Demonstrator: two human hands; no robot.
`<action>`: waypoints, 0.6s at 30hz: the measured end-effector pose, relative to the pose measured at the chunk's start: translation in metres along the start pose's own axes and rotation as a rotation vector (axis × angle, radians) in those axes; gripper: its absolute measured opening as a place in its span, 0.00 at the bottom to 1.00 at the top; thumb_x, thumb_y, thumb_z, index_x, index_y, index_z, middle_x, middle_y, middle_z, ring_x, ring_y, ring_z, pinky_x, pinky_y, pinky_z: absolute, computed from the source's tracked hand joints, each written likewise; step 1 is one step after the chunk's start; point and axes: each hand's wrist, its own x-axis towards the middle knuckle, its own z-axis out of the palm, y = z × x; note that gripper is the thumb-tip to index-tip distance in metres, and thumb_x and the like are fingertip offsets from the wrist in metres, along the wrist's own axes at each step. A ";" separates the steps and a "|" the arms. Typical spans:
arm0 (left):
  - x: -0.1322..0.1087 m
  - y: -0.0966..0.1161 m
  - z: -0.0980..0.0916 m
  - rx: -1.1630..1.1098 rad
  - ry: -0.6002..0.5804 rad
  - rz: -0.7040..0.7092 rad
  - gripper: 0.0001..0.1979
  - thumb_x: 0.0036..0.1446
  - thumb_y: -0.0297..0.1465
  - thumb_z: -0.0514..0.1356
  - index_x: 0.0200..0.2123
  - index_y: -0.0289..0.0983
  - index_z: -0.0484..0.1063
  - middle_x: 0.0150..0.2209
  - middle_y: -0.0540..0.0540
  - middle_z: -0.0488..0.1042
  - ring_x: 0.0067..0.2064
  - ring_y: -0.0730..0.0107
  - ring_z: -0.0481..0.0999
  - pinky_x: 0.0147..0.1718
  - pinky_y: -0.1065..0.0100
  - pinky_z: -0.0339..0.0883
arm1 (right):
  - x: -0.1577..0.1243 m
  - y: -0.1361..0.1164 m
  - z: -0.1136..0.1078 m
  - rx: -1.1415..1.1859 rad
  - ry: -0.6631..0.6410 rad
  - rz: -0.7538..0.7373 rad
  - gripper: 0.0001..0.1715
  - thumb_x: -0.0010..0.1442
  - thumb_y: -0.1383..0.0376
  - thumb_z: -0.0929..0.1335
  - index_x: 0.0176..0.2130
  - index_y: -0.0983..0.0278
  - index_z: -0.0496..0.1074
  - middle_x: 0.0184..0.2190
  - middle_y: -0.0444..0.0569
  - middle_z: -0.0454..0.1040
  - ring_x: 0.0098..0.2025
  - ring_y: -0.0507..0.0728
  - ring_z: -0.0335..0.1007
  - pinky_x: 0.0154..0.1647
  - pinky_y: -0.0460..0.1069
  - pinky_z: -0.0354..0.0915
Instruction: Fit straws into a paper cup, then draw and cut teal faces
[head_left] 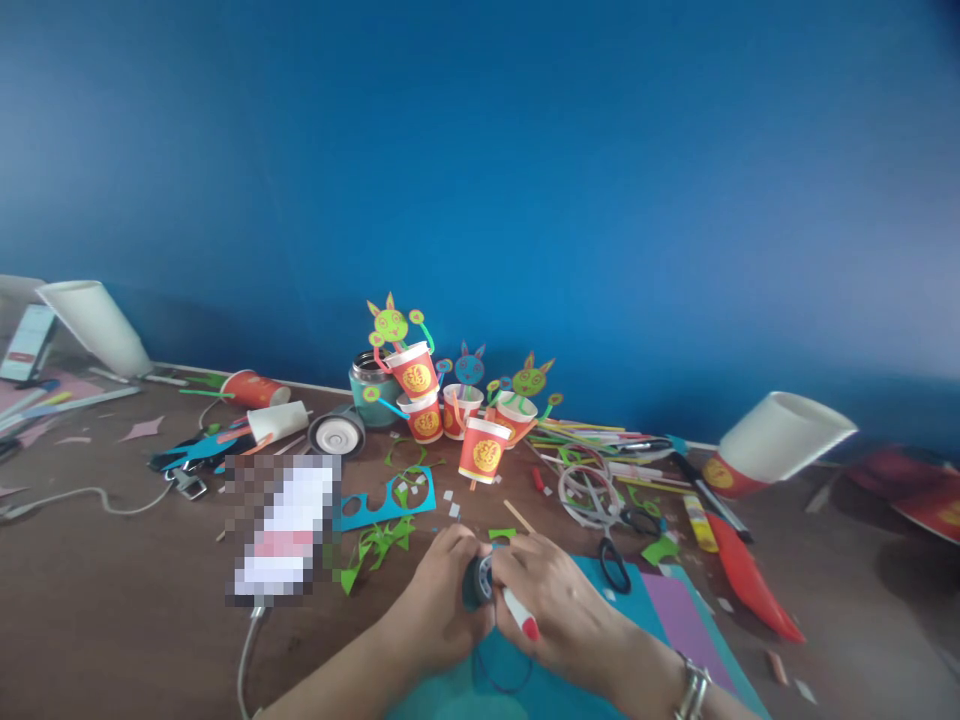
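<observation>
My left hand [450, 590] is closed around a small round dark object [471, 585] with a pale ringed face; its exact kind is hard to make out. My right hand [551, 590] touches the same object from the other side and grips a white marker [517, 606] with a red end. Both hands meet above the sheets of blue paper [600, 572]. A drawn circle [504, 680] shows on the paper below them. Several red-and-white paper cups [484, 449] stand beyond, some topped with cut-paper animal faces [391, 325] and straw arms.
Scissors [615, 565] lie right of my hands, near a yellow glue stick [700, 524] and a red pointed object [757, 580]. Blue paper scrap [390, 500] and green offcuts [379, 545] lie to the left, beside a blurred phone [289, 525] on a cable. A teal flask [373, 390] stands behind.
</observation>
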 end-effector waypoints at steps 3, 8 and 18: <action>0.000 0.001 0.000 0.004 0.037 0.038 0.09 0.45 0.23 0.59 0.33 0.37 0.65 0.35 0.43 0.67 0.38 0.61 0.68 0.37 0.62 0.65 | 0.012 -0.008 -0.014 -0.008 -0.121 0.092 0.10 0.54 0.69 0.63 0.39 0.65 0.68 0.32 0.51 0.72 0.37 0.59 0.67 0.39 0.51 0.61; -0.004 0.001 0.000 -0.037 0.021 0.008 0.18 0.44 0.22 0.60 0.41 0.38 0.66 0.41 0.42 0.69 0.44 0.59 0.69 0.44 0.59 0.65 | 0.041 -0.019 -0.036 0.023 -0.308 0.300 0.12 0.53 0.69 0.61 0.37 0.64 0.71 0.29 0.51 0.75 0.33 0.59 0.70 0.33 0.50 0.57; 0.000 0.006 -0.004 -0.016 -0.017 -0.166 0.23 0.42 0.26 0.65 0.45 0.39 0.70 0.48 0.40 0.70 0.53 0.51 0.66 0.53 0.52 0.60 | 0.065 0.012 -0.022 0.344 -0.322 0.459 0.06 0.45 0.69 0.64 0.19 0.63 0.65 0.22 0.44 0.71 0.26 0.53 0.64 0.23 0.46 0.50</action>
